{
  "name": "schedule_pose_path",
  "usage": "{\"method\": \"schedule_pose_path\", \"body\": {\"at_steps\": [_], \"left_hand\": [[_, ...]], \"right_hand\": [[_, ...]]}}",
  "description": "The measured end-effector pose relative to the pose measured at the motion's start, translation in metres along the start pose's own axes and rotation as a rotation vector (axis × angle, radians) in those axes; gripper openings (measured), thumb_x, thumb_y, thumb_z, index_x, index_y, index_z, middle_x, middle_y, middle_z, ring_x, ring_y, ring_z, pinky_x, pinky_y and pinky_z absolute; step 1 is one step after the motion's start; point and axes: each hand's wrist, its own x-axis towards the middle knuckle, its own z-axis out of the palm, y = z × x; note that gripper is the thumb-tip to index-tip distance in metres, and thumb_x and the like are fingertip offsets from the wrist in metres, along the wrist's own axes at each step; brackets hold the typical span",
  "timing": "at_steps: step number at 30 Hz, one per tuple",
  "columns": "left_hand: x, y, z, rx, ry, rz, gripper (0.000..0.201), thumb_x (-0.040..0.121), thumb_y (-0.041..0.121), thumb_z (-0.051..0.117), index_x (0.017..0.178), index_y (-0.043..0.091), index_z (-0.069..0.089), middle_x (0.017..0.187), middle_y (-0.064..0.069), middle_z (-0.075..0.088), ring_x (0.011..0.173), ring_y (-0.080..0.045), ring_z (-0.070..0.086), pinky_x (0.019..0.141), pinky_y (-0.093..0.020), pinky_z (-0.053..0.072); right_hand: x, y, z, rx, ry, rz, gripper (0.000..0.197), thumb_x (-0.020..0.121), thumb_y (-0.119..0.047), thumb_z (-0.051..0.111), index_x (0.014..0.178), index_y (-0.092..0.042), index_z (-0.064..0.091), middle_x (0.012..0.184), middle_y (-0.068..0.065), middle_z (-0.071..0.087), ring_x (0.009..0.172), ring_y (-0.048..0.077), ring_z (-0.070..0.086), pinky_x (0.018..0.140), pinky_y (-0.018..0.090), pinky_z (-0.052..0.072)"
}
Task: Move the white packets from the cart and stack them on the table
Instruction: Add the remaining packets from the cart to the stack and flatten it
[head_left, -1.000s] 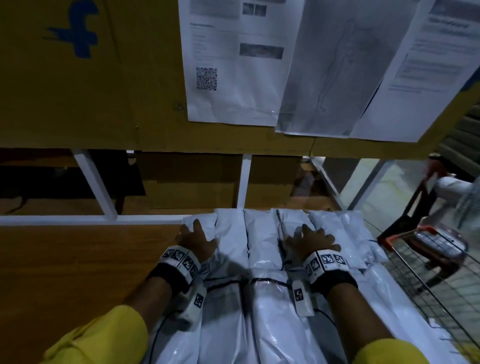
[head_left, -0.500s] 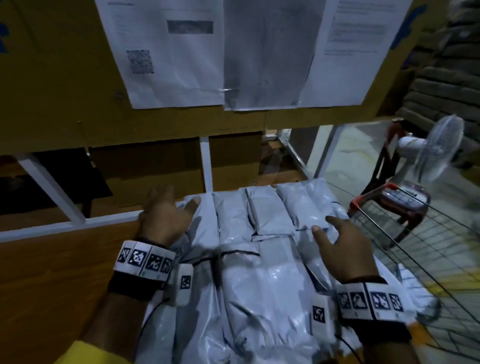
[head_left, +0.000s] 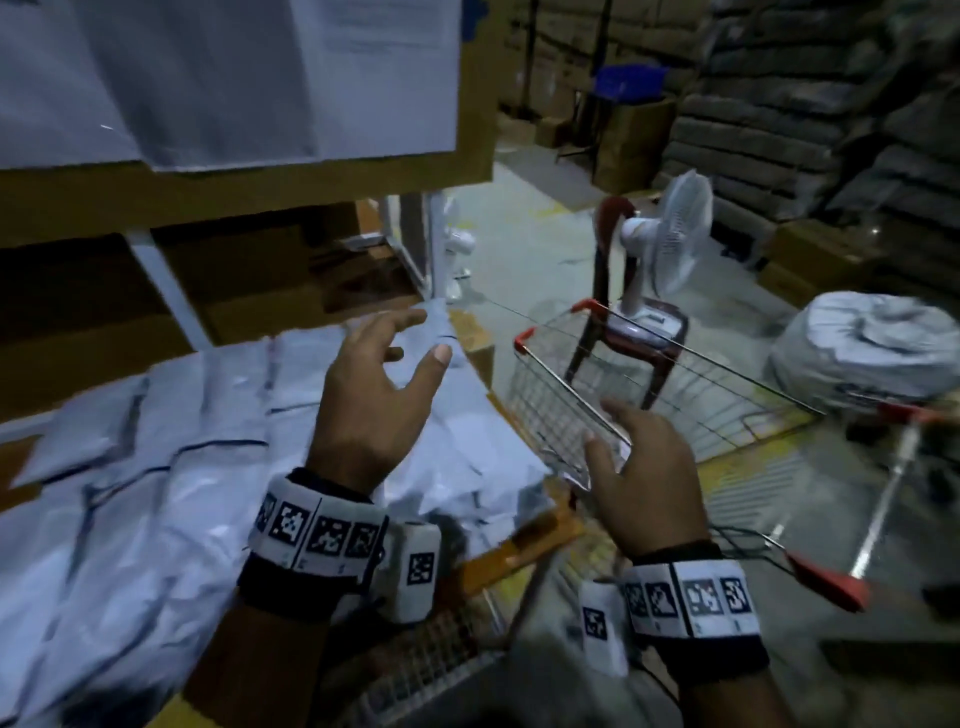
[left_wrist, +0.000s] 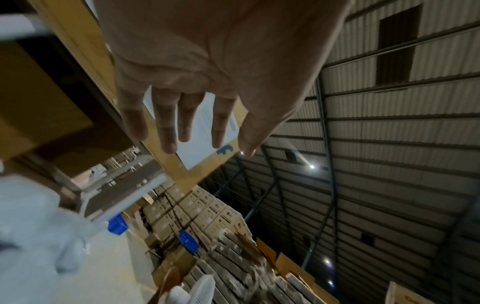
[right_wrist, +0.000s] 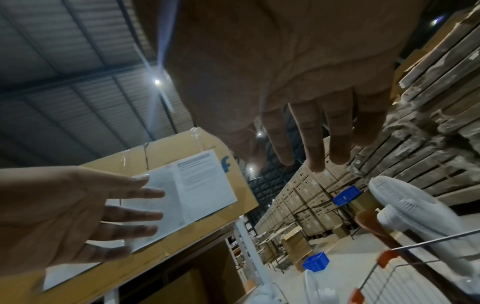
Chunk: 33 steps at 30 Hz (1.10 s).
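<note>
White packets (head_left: 171, 467) lie in overlapping rows on the table (head_left: 524, 540), covering most of its top up to the orange edge that faces the cart (head_left: 649, 395). Above the packets, at their end nearest the cart, the left hand (head_left: 371, 410) hovers with fingers spread and slightly bent, holding nothing and touching nothing. The right hand (head_left: 647, 478) is just past the table's edge, over the near corner of the cart, palm turned toward the left hand, fingers relaxed and empty. The wire cart, with red corner caps, stands right beside the table; whether any packets are inside it is hard to tell. Beyond the cart a white fan (head_left: 670, 244) sits on a dark red chair (head_left: 613, 332). Papers (head_left: 223, 78) hang on the cardboard panel above the table.
</note>
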Motion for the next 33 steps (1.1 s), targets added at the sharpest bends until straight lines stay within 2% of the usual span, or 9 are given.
{"method": "schedule_pose_path", "body": {"at_steps": [4, 7, 12, 15, 19, 22, 24, 30, 33], "left_hand": [[-0.020, 0.033, 0.079, -0.055, -0.063, 0.029, 0.036, 0.094, 0.042, 0.067, 0.128, 0.033, 0.061, 0.129, 0.013, 0.059, 0.110, -0.004, 0.060, 0.093, -0.035, 0.054], [-0.028, 0.048, 0.124, -0.080, -0.116, 0.039, 0.040, 0.089, 0.050, 0.066, 0.126, 0.034, 0.062, 0.122, 0.012, 0.062, 0.104, -0.006, 0.062, 0.092, -0.038, 0.055], [-0.020, 0.066, 0.185, -0.083, -0.196, 0.059, 0.044, 0.087, 0.056, 0.063, 0.127, 0.037, 0.060, 0.123, 0.011, 0.063, 0.108, -0.008, 0.062, 0.092, -0.041, 0.056], [-0.001, 0.073, 0.220, -0.046, -0.229, 0.091, 0.040, 0.091, 0.049, 0.065, 0.128, 0.034, 0.060, 0.118, 0.007, 0.063, 0.103, -0.011, 0.062, 0.091, -0.041, 0.056], [0.036, 0.080, 0.277, 0.001, -0.312, 0.069, 0.039, 0.094, 0.042, 0.065, 0.131, 0.030, 0.059, 0.125, 0.005, 0.058, 0.108, -0.012, 0.057, 0.090, -0.036, 0.053], [0.079, 0.080, 0.334, 0.051, -0.436, 0.053, 0.041, 0.094, 0.043, 0.064, 0.133, 0.030, 0.058, 0.133, 0.006, 0.057, 0.112, -0.012, 0.057, 0.087, -0.030, 0.048], [0.109, 0.076, 0.378, 0.094, -0.532, 0.064, 0.042, 0.094, 0.045, 0.064, 0.132, 0.029, 0.060, 0.134, 0.003, 0.058, 0.115, -0.015, 0.058, 0.090, -0.031, 0.047], [0.171, 0.028, 0.517, 0.270, -0.747, -0.002, 0.044, 0.088, 0.055, 0.061, 0.125, 0.030, 0.063, 0.130, -0.001, 0.064, 0.117, -0.023, 0.060, 0.100, -0.040, 0.049], [0.182, -0.016, 0.586, 0.349, -0.843, -0.051, 0.032, 0.096, 0.040, 0.059, 0.124, 0.024, 0.063, 0.128, -0.006, 0.065, 0.120, -0.027, 0.059, 0.097, -0.032, 0.046]], "right_hand": [[-0.010, 0.060, -0.049, -0.007, 0.029, 0.045, 0.036, 0.092, -0.028, 0.064, 0.126, -0.018, 0.064, 0.119, 0.006, 0.064, 0.112, 0.027, 0.058, 0.098, 0.044, 0.047], [-0.013, 0.096, -0.076, 0.009, 0.046, 0.074, 0.035, 0.091, -0.024, 0.067, 0.125, -0.015, 0.065, 0.117, 0.006, 0.066, 0.110, 0.026, 0.059, 0.096, 0.037, 0.045], [0.002, 0.146, -0.094, 0.023, 0.074, 0.175, 0.036, 0.094, -0.030, 0.063, 0.129, -0.018, 0.063, 0.123, 0.000, 0.064, 0.116, 0.020, 0.057, 0.103, 0.042, 0.045], [0.020, 0.170, -0.090, 0.032, 0.084, 0.203, 0.036, 0.094, -0.031, 0.063, 0.128, -0.021, 0.063, 0.122, 0.000, 0.065, 0.115, 0.021, 0.057, 0.101, 0.043, 0.046], [0.054, 0.205, -0.077, 0.042, 0.087, 0.238, 0.034, 0.093, -0.029, 0.064, 0.126, -0.021, 0.064, 0.120, 0.000, 0.066, 0.114, 0.021, 0.058, 0.100, 0.044, 0.048], [0.086, 0.236, -0.064, 0.037, 0.091, 0.283, 0.034, 0.093, -0.029, 0.064, 0.126, -0.021, 0.065, 0.119, 0.000, 0.066, 0.112, 0.021, 0.059, 0.098, 0.042, 0.048], [0.111, 0.258, -0.055, 0.030, 0.075, 0.319, 0.034, 0.093, -0.028, 0.064, 0.127, -0.021, 0.065, 0.119, 0.000, 0.066, 0.112, 0.021, 0.058, 0.098, 0.041, 0.048], [0.194, 0.331, -0.020, -0.026, 0.012, 0.325, 0.034, 0.092, -0.025, 0.061, 0.126, -0.020, 0.064, 0.117, 0.004, 0.065, 0.113, 0.026, 0.058, 0.099, 0.047, 0.047], [0.245, 0.375, 0.007, -0.023, -0.038, 0.361, 0.036, 0.091, -0.030, 0.057, 0.123, -0.018, 0.066, 0.114, 0.008, 0.067, 0.107, 0.030, 0.061, 0.094, 0.047, 0.050]]}}
